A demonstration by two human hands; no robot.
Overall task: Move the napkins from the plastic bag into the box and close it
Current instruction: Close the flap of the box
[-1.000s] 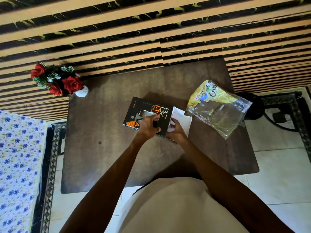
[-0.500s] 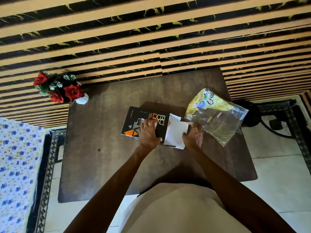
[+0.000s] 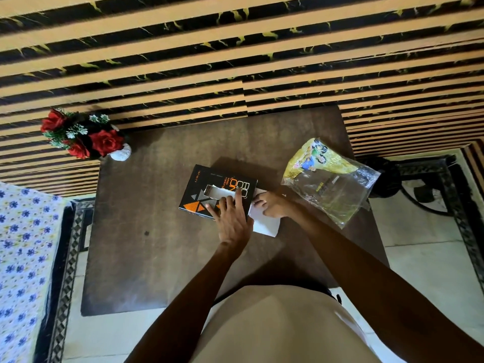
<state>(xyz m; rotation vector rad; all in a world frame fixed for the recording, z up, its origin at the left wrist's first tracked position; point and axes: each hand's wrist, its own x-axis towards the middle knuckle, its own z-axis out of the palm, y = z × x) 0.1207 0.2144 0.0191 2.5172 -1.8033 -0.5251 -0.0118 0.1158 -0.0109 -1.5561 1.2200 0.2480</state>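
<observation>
A black box (image 3: 207, 184) with orange triangles and a slot on top lies at the middle of the brown table (image 3: 157, 244). White napkin paper shows in the slot. My left hand (image 3: 231, 216) presses flat on the box's right part. White napkins (image 3: 264, 224) stick out of the box's open right end. My right hand (image 3: 272, 205) rests on them at that end, fingers curled against the paper. The clear plastic bag (image 3: 330, 187) with a yellow printed top lies flat to the right, apart from both hands.
A small white vase with red roses (image 3: 86, 137) stands at the table's back left corner. A striped wall runs behind the table. A flowered cloth (image 3: 23, 258) lies at the left. A black fan base (image 3: 387, 176) sits on the floor right of the table.
My right hand has come back from the bag's edge to the napkins at the box's open end. The napkins sit further into the box. My left hand stays on the box.
</observation>
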